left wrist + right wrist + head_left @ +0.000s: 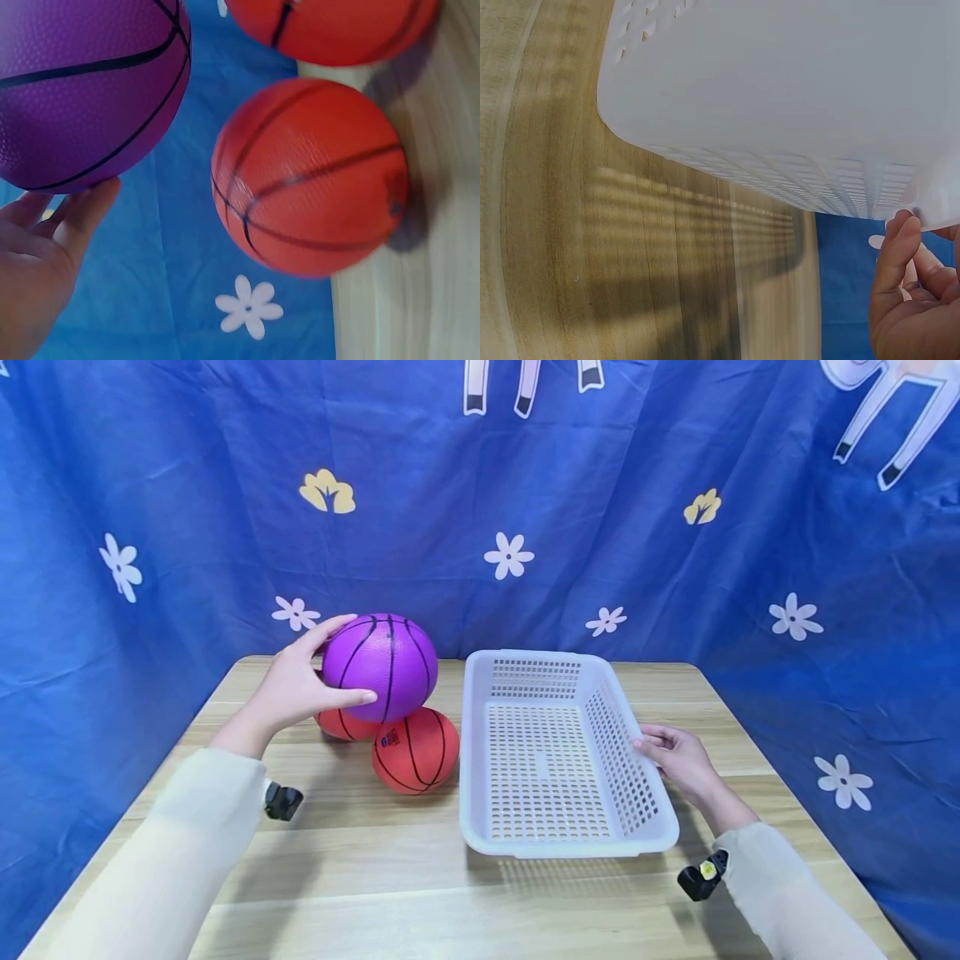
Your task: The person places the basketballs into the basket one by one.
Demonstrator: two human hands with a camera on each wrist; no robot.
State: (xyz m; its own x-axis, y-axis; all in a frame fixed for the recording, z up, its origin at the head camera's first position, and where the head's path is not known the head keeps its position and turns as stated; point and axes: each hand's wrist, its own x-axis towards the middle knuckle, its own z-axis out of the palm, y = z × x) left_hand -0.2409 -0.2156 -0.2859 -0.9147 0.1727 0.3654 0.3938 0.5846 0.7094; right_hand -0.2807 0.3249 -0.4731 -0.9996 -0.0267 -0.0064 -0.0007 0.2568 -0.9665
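Observation:
A purple ball [390,664] with black basketball lines is gripped by my left hand [292,689], thumb and fingers spread around its left side. The left wrist view has my fingers under the purple ball [90,90], which is held above the table. Below it are two red balls, a nearer one [416,752] and another [341,724] partly hidden behind it and the purple ball. On the right, my right hand [682,764] pinches the right rim of a white plastic basket [570,847]. Up close, its fingers [896,259] curl at the basket's edge.
A wooden table [360,877] carries the basket and the red balls. Behind and beside it hangs a blue curtain [420,485] with flowers. Perforated walls surround the basket's grid floor, and its left side stands right next to the nearer red ball.

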